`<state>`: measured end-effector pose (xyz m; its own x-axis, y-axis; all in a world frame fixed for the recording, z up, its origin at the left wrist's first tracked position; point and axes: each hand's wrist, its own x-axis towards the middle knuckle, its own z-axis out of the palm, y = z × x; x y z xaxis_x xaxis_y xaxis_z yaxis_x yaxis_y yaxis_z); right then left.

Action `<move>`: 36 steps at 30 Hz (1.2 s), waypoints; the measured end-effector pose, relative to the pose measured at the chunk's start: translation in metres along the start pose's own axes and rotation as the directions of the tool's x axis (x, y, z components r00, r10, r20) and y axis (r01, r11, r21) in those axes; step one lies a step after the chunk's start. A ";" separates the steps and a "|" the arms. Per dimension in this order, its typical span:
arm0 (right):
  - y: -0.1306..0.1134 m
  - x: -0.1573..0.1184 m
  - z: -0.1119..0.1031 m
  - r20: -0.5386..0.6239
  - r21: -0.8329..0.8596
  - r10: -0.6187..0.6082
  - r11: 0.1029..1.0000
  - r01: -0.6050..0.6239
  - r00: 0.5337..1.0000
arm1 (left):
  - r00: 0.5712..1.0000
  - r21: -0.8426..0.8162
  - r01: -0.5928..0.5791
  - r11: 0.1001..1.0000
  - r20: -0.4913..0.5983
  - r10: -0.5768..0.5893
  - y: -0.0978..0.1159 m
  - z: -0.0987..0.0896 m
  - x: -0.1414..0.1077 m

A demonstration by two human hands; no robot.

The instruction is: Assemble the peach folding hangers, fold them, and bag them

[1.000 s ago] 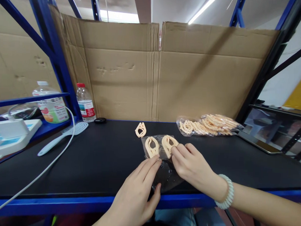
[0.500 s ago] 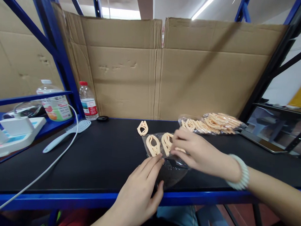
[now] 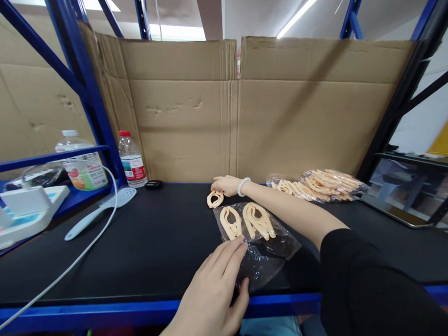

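A clear plastic bag lies flat on the black tabletop in front of me. Two cream folding hangers, a left one and a right one, show in its far part; the right one looks like several layers. My left hand rests on the bag's near left side, fingers stretched out, fingertips at the left hanger and thumb apart. Beyond the bag, my right hand reaches across and grips a loose folded hanger from above; part of that hanger is hidden under the fingers.
A filled bag of cream hangers lies at the back right, near a dark flat tray-like object. Leftward are a hairbrush, a white cable, a red-capped bottle and a power strip. Cardboard stands behind.
My right hand has left the hangers on the bag and moved away and to the left, onto the loose hanger. My left hand stays on the bag. The view has shifted slightly.
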<state>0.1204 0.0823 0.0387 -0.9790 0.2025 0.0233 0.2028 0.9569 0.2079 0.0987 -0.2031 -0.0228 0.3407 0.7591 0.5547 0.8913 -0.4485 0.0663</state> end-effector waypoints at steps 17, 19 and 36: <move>-0.031 -0.192 -0.051 -0.655 0.358 0.328 0.928 -0.103 0.681 | 0.999 -0.029 0.004 1.000 -0.046 -0.005 -0.001 -0.001 0.003; -0.061 -0.222 -0.063 -0.718 0.344 0.340 0.932 -0.115 0.607 | 0.999 -0.028 0.009 1.000 -0.049 -0.011 -0.001 -0.001 0.003; -0.171 -0.186 -0.004 -0.587 -0.066 0.161 0.967 -0.246 0.793 | 0.994 -0.046 0.075 0.996 -0.073 -0.078 -0.002 0.004 0.002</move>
<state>0.2682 -0.1196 0.0032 -0.7556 0.1929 0.6259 0.4356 0.8617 0.2602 0.0983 -0.1987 -0.0246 0.2474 0.7553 0.6069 0.8995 -0.4119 0.1459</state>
